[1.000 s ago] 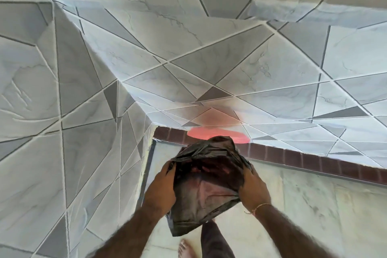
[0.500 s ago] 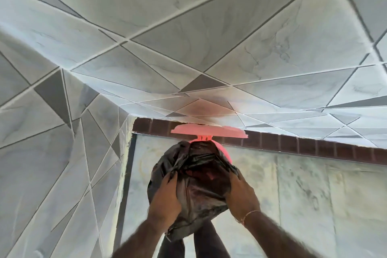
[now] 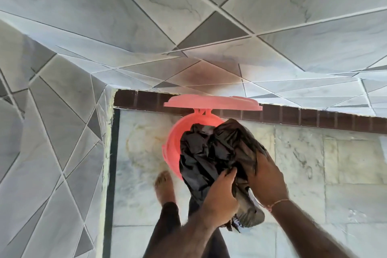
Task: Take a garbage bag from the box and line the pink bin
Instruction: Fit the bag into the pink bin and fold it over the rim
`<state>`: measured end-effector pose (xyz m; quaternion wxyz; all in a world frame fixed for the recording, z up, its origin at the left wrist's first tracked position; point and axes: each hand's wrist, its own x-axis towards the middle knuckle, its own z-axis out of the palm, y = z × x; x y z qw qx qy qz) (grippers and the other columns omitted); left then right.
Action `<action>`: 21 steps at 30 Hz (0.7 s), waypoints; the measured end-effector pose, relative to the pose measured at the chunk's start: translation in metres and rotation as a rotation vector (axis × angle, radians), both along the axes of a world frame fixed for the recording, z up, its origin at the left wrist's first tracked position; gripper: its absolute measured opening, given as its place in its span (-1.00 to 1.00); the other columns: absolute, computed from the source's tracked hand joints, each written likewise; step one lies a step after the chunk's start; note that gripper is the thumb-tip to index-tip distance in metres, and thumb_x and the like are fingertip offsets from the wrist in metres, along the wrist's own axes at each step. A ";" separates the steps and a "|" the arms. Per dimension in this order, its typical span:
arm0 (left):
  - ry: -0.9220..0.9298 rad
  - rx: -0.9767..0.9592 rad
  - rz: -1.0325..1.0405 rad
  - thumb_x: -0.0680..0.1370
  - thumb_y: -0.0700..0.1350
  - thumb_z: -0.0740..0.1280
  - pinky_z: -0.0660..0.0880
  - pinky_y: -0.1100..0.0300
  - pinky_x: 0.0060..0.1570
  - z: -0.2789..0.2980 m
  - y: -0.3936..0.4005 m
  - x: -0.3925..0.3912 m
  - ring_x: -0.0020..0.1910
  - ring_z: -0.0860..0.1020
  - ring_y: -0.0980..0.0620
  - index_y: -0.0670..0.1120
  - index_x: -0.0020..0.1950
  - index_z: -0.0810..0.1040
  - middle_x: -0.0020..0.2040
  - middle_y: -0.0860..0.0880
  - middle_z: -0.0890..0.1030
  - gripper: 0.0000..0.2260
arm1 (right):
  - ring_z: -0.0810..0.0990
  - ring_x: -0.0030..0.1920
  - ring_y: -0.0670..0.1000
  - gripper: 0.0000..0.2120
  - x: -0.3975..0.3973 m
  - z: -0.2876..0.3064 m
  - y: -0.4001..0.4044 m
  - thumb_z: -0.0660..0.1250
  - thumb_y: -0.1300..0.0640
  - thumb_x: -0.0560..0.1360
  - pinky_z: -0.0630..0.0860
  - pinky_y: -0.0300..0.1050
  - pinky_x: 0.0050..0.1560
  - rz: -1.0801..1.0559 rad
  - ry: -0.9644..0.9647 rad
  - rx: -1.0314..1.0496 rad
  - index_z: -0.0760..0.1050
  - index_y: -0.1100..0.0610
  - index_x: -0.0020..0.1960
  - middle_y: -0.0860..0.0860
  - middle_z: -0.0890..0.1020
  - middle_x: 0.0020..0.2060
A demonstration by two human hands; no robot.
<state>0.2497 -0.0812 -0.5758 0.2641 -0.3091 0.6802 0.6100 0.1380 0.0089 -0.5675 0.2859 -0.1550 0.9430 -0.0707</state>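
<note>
The crumpled black plastic garbage bag is already out of its box, which is nowhere in view, so the first half of the task looks done. The bag hangs bunched between both hands, just above and partly over the mouth of the round pink plastic bin, hiding the bin's near right side. The left hand has its fingers curled into the folds at the bag's lower middle, clenched on a pinch of film. The right hand lies just beside it, fingers spread flat over the bag's outer right side and pressing it; the thumb is hidden, so a full grasp cannot be confirmed. Beyond the fingertips, the bin's pink hinged lid stands open against the grey tiled wall.

The lining itself is probably barely begun: the bag's mouth is not visibly spread, no edge is folded over the rim, and most of the film remains wadded. Opening the bag, pushing it down inside and cuffing it round the rim all remain. A bare foot rests on the marble floor, below and left of the hands.
</note>
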 end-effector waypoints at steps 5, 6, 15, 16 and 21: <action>0.001 -0.054 0.230 0.42 -0.42 0.28 0.33 0.04 0.42 -0.014 -0.067 0.016 0.42 0.37 -0.03 -0.01 0.53 0.23 0.48 -0.01 0.33 -0.28 | 0.61 0.06 0.22 -0.65 0.000 -0.014 -0.028 0.23 0.13 0.53 0.53 0.04 0.01 -0.051 -0.015 -0.081 0.39 -0.06 0.30 -0.06 0.43 0.37; -0.025 -0.118 0.257 0.42 -0.42 0.30 0.33 0.12 0.41 -0.021 -0.086 0.023 0.41 0.37 0.01 -0.03 0.52 0.24 0.46 -0.04 0.36 -0.29 | 0.60 0.08 0.21 -0.63 0.002 -0.016 -0.035 0.24 0.12 0.53 0.52 0.03 0.03 -0.051 -0.023 -0.104 0.38 -0.08 0.32 -0.07 0.43 0.38; -0.167 -0.421 0.223 0.45 -0.28 0.38 0.27 0.11 0.40 -0.069 -0.150 0.050 0.44 0.36 -0.10 -0.02 0.55 0.19 0.48 -0.07 0.35 -0.28 | 0.59 0.08 0.32 -0.54 0.012 -0.053 -0.063 0.23 0.07 0.48 0.56 0.17 0.05 0.066 -0.105 -0.082 0.32 -0.06 0.38 -0.06 0.32 0.46; -0.143 -0.408 0.179 0.43 -0.30 0.36 0.27 0.10 0.41 -0.071 -0.138 0.047 0.45 0.35 -0.09 -0.01 0.55 0.17 0.49 -0.06 0.33 -0.26 | 0.59 0.07 0.33 -0.58 0.011 -0.059 -0.060 0.23 0.07 0.49 0.56 0.17 0.04 0.059 -0.107 -0.048 0.34 -0.01 0.34 -0.03 0.33 0.45; 0.021 -0.334 -0.069 0.43 -0.24 0.29 0.34 0.20 0.33 -0.071 -0.070 0.032 0.47 0.31 -0.01 0.04 0.58 0.06 0.58 0.08 0.10 -0.24 | 0.59 0.10 0.32 -0.64 0.003 -0.080 -0.024 0.27 0.13 0.50 0.53 0.11 0.00 -0.002 -0.094 0.117 0.43 0.15 0.28 0.09 0.38 0.43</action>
